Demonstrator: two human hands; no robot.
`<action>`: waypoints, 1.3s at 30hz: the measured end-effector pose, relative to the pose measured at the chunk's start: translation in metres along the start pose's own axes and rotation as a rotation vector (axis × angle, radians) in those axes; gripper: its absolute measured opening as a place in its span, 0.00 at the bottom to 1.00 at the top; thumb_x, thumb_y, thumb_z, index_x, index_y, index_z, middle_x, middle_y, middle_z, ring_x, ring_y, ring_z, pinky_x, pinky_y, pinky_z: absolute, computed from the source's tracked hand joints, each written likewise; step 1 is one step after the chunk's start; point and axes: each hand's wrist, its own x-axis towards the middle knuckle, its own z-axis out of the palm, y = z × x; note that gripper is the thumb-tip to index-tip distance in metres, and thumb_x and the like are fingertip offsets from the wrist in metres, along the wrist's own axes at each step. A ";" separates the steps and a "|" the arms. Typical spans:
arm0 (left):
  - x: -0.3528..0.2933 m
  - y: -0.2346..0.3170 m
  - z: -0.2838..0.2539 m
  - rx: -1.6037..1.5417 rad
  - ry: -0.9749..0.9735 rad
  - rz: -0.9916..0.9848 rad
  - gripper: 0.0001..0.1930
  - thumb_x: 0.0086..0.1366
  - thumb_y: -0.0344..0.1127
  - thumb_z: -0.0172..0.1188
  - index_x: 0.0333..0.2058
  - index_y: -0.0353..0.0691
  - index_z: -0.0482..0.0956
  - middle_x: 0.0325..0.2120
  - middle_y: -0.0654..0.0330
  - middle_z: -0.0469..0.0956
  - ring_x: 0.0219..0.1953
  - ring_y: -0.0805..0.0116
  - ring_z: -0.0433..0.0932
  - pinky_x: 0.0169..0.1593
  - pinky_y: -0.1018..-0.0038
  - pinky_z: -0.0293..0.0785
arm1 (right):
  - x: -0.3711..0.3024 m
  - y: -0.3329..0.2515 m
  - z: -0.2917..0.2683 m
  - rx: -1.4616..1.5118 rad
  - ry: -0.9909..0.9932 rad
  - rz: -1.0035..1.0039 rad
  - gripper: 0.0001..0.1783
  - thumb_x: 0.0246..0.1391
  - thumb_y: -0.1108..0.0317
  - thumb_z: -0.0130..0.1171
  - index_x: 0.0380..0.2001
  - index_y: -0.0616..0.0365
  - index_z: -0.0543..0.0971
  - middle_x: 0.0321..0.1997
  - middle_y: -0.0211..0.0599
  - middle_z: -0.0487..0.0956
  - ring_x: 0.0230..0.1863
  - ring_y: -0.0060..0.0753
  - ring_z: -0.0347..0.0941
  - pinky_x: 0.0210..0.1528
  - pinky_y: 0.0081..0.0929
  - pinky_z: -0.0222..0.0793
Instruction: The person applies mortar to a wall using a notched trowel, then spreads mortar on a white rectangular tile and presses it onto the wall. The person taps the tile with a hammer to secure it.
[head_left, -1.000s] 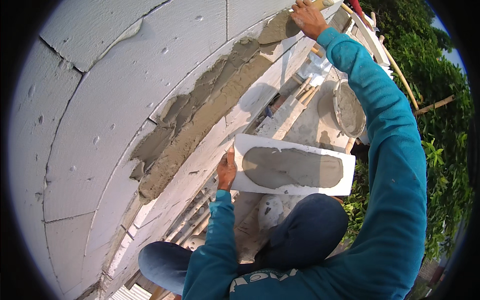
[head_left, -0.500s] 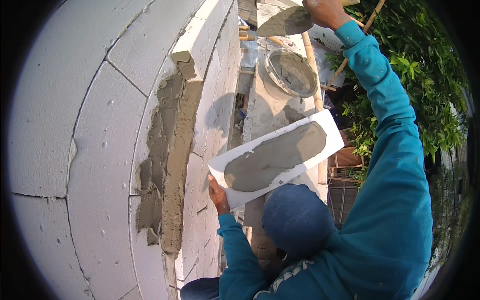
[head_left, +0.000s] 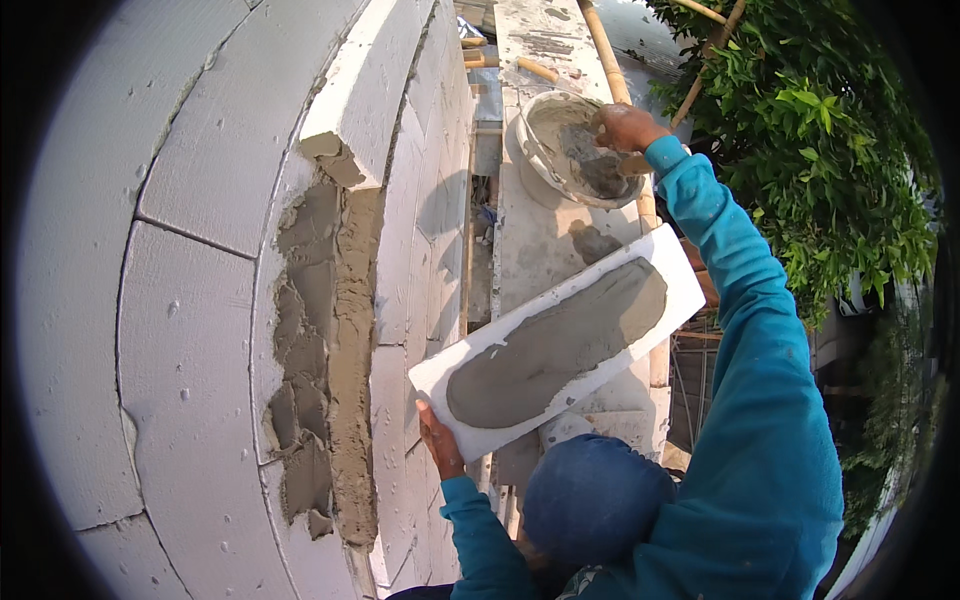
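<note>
My left hand (head_left: 440,440) grips the near left corner of a white lightweight concrete block (head_left: 684,280), its thumb along the edge. The block lies tilted, with a long oval layer of grey mortar (head_left: 560,340) on its upper face. Below the block is a rounded dark blue cloth shape (head_left: 598,500). Farther off, my right hand (head_left: 630,130) is closed on a trowel (head_left: 636,165) in a bucket (head_left: 530,150) of wet mortar. Mortar hides much of the trowel's blade.
On the left rises a wall of white blocks (head_left: 200,350) with a mortar-coated ledge (head_left: 355,400). One block (head_left: 355,110) stands at the ledge's far end. The bucket sits on a plank platform (head_left: 520,250) edged by a bamboo pole (head_left: 602,50). Leafy branches (head_left: 810,130) hang at the right.
My right hand has come down toward me, bringing the trowel from above the bucket into its mortar. The view has shifted a little; my left hand still holds the block.
</note>
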 end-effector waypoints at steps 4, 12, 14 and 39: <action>-0.006 0.010 0.006 0.126 0.067 0.036 0.39 0.71 0.64 0.39 0.60 0.30 0.67 0.53 0.47 0.73 0.52 0.56 0.72 0.57 0.66 0.67 | 0.109 0.027 0.003 0.278 0.339 0.283 0.22 0.55 0.54 0.58 0.51 0.50 0.80 0.52 0.50 0.79 0.55 0.50 0.74 0.59 0.40 0.68; -0.014 0.024 0.014 0.155 0.120 -0.015 0.38 0.71 0.63 0.41 0.58 0.29 0.69 0.50 0.50 0.75 0.50 0.60 0.72 0.55 0.67 0.67 | 0.231 0.060 0.063 0.349 0.127 0.395 0.28 0.59 0.54 0.50 0.60 0.55 0.71 0.53 0.47 0.78 0.43 0.48 0.78 0.44 0.42 0.76; -0.012 0.020 0.013 0.126 0.128 0.007 0.38 0.70 0.64 0.42 0.57 0.29 0.70 0.49 0.50 0.75 0.49 0.60 0.72 0.55 0.66 0.67 | 0.243 0.070 0.073 0.451 0.045 0.447 0.30 0.61 0.53 0.52 0.64 0.52 0.66 0.52 0.44 0.78 0.33 0.40 0.80 0.33 0.41 0.78; -0.016 0.031 0.007 0.161 0.148 -0.028 0.33 0.68 0.59 0.51 0.58 0.34 0.71 0.53 0.48 0.74 0.57 0.58 0.70 0.62 0.67 0.62 | 0.320 0.191 0.160 -0.268 0.128 -0.742 0.20 0.52 0.56 0.68 0.43 0.58 0.80 0.37 0.40 0.80 0.41 0.41 0.78 0.45 0.33 0.74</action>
